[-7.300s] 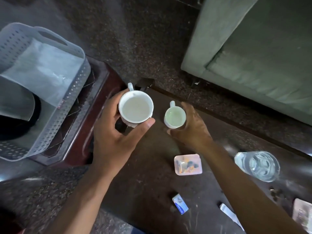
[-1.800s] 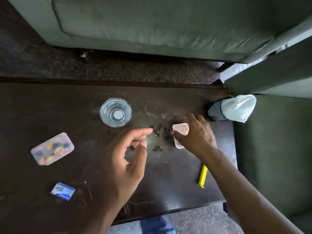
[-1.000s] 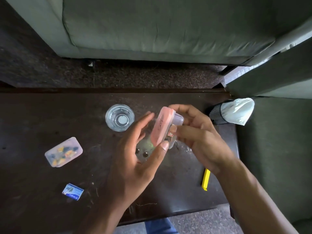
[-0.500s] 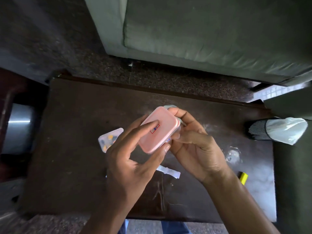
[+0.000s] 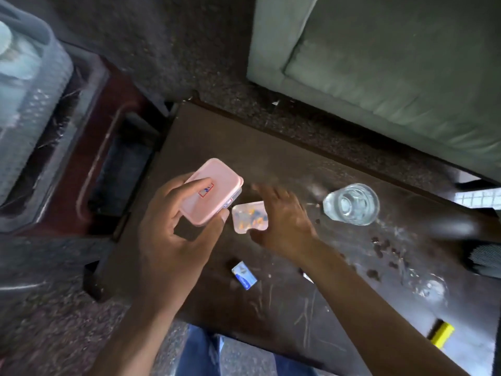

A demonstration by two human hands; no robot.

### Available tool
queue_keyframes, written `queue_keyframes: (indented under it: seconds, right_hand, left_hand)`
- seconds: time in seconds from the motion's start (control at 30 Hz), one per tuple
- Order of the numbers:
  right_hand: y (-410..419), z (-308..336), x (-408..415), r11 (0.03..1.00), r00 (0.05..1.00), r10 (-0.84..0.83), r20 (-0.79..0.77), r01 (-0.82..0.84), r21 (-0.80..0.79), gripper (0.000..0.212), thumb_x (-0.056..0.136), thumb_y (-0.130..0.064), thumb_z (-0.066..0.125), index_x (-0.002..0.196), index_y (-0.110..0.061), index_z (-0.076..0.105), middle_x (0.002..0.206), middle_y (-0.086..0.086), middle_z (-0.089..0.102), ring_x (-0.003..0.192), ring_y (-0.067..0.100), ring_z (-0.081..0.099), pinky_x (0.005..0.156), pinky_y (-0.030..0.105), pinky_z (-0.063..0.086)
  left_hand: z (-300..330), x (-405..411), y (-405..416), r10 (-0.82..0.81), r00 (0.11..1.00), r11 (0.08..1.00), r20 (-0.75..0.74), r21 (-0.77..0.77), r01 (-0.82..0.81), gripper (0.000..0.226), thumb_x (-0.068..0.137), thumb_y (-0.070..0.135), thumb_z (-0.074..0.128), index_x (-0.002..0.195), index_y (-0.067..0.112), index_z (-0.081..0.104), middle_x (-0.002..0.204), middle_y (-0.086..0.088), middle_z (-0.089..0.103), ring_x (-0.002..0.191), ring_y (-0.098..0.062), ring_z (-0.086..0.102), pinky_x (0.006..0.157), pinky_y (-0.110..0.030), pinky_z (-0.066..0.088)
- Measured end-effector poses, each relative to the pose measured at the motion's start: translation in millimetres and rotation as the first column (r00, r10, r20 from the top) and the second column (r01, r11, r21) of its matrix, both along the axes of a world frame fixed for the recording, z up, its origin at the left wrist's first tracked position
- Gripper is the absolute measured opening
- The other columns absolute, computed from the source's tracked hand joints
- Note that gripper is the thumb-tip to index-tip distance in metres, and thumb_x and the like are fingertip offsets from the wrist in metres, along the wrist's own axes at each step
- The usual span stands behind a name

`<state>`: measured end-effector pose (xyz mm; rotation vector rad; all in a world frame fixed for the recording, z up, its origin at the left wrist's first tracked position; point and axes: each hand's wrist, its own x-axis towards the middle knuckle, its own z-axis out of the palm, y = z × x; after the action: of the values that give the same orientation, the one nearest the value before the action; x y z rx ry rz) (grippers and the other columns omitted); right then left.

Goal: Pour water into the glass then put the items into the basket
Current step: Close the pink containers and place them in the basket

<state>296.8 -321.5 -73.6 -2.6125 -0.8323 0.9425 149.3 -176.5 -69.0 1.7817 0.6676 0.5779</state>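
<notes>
My left hand [image 5: 173, 240] grips a pink lidded box [image 5: 211, 194] above the left part of the dark table [image 5: 271, 294]. My right hand [image 5: 282, 218] hovers with spread fingers right beside a second small box with coloured pieces [image 5: 250, 217] lying on the table; I cannot tell whether it touches it. A glass with water [image 5: 351, 204] stands to the right. The grey perforated basket [image 5: 32, 99] sits on a red-brown side table at the far left, blurred.
A small blue-white packet [image 5: 244, 275] lies near the table's front. Dark bits [image 5: 385, 251] are scattered right of the glass. A yellow object [image 5: 442, 331] lies at the front right. A green sofa [image 5: 393, 63] stands behind the table.
The view has swung left, so the basket is in sight again. My right hand has let go of the pink box and moved to the small box on the table; my left hand keeps the pink box.
</notes>
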Motion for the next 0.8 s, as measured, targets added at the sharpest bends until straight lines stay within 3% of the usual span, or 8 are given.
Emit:
queue_keyframes:
  seconds: [0.17,0.4,0.5,0.63,0.73,0.8]
  right_hand:
    - [26,-30,-14,0.937,0.939,0.305,0.158,-0.266,-0.226,0.094,0.075,-0.036,0.085,0.155,-0.039,0.037,0.151,-0.001,0.042,0.136,0.028,0.045,0.109,0.043,0.037]
    - [45,-40,-16,0.917,0.899,0.359,0.25,-0.29,-0.274,0.059,0.075,-0.033,0.076,0.13,-0.035,0.054,0.129,-0.004,0.057,0.121,0.026,0.059,0.098,0.041,0.044]
    - [59,-26,-14,0.95,0.903,0.298,0.31,-0.25,-0.186,0.046,0.075,-0.035,0.074,0.119,-0.034,0.062,0.121,-0.007,0.065,0.116,0.025,0.063,0.096,0.039,0.049]
    - [97,4,-11,0.986,0.988,0.1,0.116,-0.114,0.119,0.066,0.064,-0.029,0.098,0.125,-0.024,0.072,0.119,-0.001,0.073,0.109,0.028,0.068,0.097,0.044,0.055]
    - [134,24,-13,0.948,0.998,0.016,0.061,-0.034,0.316,0.069,0.063,-0.022,0.101,0.126,-0.025,0.074,0.12,-0.004,0.075,0.106,0.017,0.066,0.094,0.029,0.054]
    - [161,39,-15,0.918,1.0,-0.001,0.015,-0.005,0.397,0.071,0.067,-0.025,0.098,0.132,-0.035,0.07,0.127,-0.011,0.072,0.115,0.014,0.066,0.099,0.031,0.053]
  left_hand:
    - [-7,-16,26,0.03,0.999,0.999,0.014,0.038,-0.031,0.044,0.09,0.019,0.088,0.13,0.008,0.074,0.143,-0.006,0.068,0.138,-0.03,0.066,0.102,-0.061,0.061]
    - [-11,-37,60,0.111,0.992,0.993,0.058,0.041,-0.114,0.044,0.09,0.017,0.089,0.13,0.007,0.074,0.141,-0.009,0.068,0.136,-0.032,0.067,0.1,-0.058,0.063]
    - [-9,-45,77,0.165,0.984,0.985,0.073,0.047,-0.168,0.043,0.09,0.017,0.089,0.13,0.009,0.074,0.141,-0.007,0.069,0.135,-0.031,0.068,0.101,-0.06,0.062]
    - [-3,-60,111,0.239,0.967,0.961,0.088,0.119,-0.248,0.04,0.093,0.019,0.088,0.129,0.009,0.074,0.135,-0.009,0.072,0.13,-0.033,0.07,0.101,-0.06,0.059]
    - [4,-70,134,0.331,0.939,0.928,0.092,0.15,-0.342,0.04,0.093,0.02,0.087,0.128,0.007,0.074,0.134,-0.008,0.072,0.128,-0.031,0.07,0.104,-0.05,0.059]
    - [11,-76,147,0.38,0.918,0.905,0.111,0.159,-0.394,0.039,0.094,0.021,0.086,0.128,0.005,0.074,0.134,-0.009,0.072,0.128,-0.029,0.07,0.102,-0.04,0.059]
